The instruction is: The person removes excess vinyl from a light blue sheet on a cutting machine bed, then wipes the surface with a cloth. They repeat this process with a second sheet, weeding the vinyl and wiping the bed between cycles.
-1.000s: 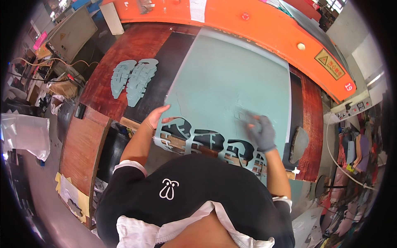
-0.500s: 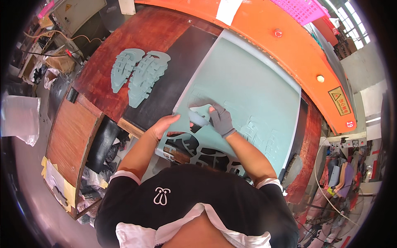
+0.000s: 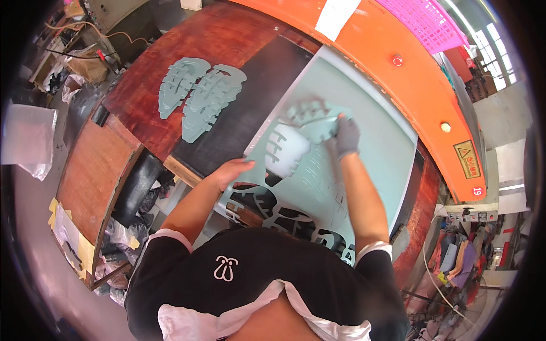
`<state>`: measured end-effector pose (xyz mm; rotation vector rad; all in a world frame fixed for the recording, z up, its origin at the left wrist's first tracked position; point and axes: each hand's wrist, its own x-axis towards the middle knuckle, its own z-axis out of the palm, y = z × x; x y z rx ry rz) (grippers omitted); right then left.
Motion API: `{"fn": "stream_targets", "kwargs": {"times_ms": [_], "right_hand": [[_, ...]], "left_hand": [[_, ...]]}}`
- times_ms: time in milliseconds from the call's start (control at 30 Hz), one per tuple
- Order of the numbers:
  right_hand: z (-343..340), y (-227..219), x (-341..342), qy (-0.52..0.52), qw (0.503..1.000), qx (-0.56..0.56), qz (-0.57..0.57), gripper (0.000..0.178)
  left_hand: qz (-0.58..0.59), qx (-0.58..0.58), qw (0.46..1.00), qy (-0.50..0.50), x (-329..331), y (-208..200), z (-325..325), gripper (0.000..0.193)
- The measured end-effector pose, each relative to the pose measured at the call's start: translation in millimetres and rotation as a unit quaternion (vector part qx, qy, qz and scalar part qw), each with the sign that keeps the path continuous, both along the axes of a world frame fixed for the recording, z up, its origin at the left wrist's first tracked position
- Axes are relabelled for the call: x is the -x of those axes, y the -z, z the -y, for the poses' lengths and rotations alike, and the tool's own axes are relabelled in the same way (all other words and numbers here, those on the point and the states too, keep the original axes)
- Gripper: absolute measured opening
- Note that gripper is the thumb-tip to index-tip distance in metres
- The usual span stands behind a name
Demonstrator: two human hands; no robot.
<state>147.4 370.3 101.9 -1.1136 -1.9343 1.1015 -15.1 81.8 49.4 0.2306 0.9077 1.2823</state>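
Observation:
My right hand [image 3: 347,137], in a grey glove, is closed on the edge of a cut pale green piece [image 3: 319,121] with notched sides, which is tilted and blurred by motion. Just below it, a hole of the same notched shape in the green sheet [image 3: 364,108] shows the white layer beneath. At the sheet's left edge, my bare left hand [image 3: 230,172] grips the margin, its fingers partly hidden. Several large cutouts open the sheet's near end. Two stacks of similar pieces, a left stack [image 3: 181,85] and a right stack [image 3: 210,99], lie on the table's left part.
An orange machine beam [image 3: 392,57] with a red button spans the far side of the reddish table [image 3: 227,34]. A pink basket [image 3: 426,25] sits above it. At left stands a wooden board [image 3: 99,193]; a hanging plastic sheet [image 3: 28,136] is farther left.
My right hand has moved up and right, lifting the cut piece out of the sheet and baring the notched hole. My left hand stays at the sheet's left edge.

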Motion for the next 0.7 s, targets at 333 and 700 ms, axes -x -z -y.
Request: {"fn": "stream_targets", "kwargs": {"times_ms": [333, 700], "right_hand": [[-93, -111, -48, 0.052, 0.984, -0.147, -0.089, 0.036], [118, 24, -123, -0.210, 0.893, -0.394, 0.060, 0.017]], "left_hand": [[-0.044, 0.023, 0.999, -0.003, 0, -6, 0, 0.039], [-0.743, -0.140, 0.599, -0.264, -56, -45, 25, 0.022]]}}
